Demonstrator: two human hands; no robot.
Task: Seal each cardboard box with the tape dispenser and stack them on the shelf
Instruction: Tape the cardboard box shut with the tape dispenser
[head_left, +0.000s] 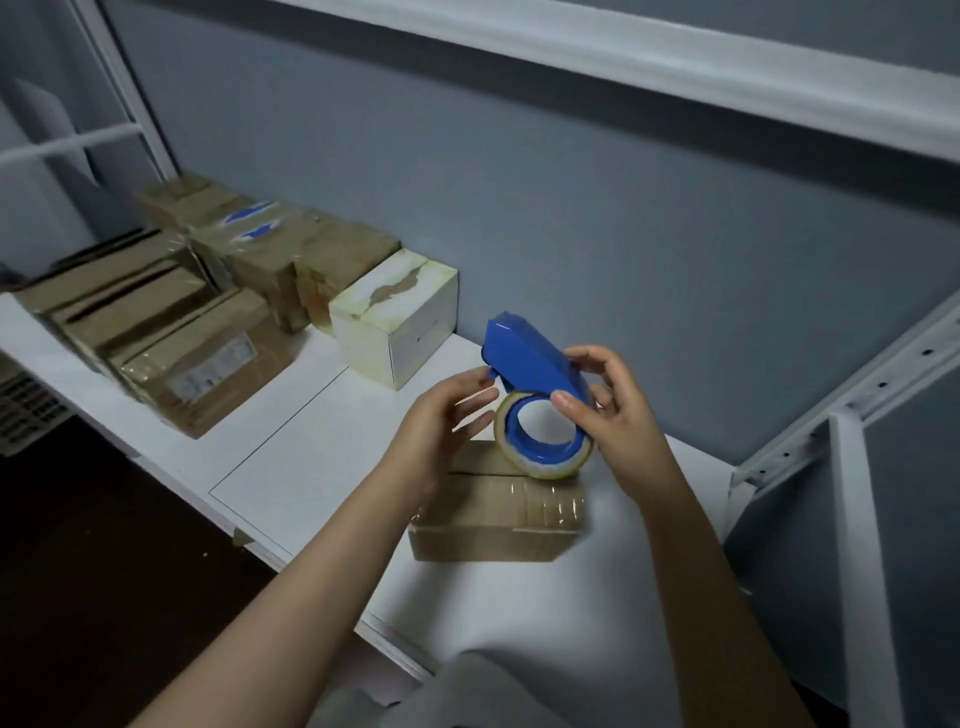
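Right hand (618, 415) grip clasping glossy blue tape dispenser (530, 364), left hand (431, 436) released, taped cardboard box (498, 519) beneath

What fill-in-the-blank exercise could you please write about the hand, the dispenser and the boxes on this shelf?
1. The right hand grips a dispenser whose colour is ____.
2. Below the dispenser, on the shelf, lies a box whose colour is ____.
3. The torn box behind the dispenser is coloured ____.

Missing words: blue; brown; white.
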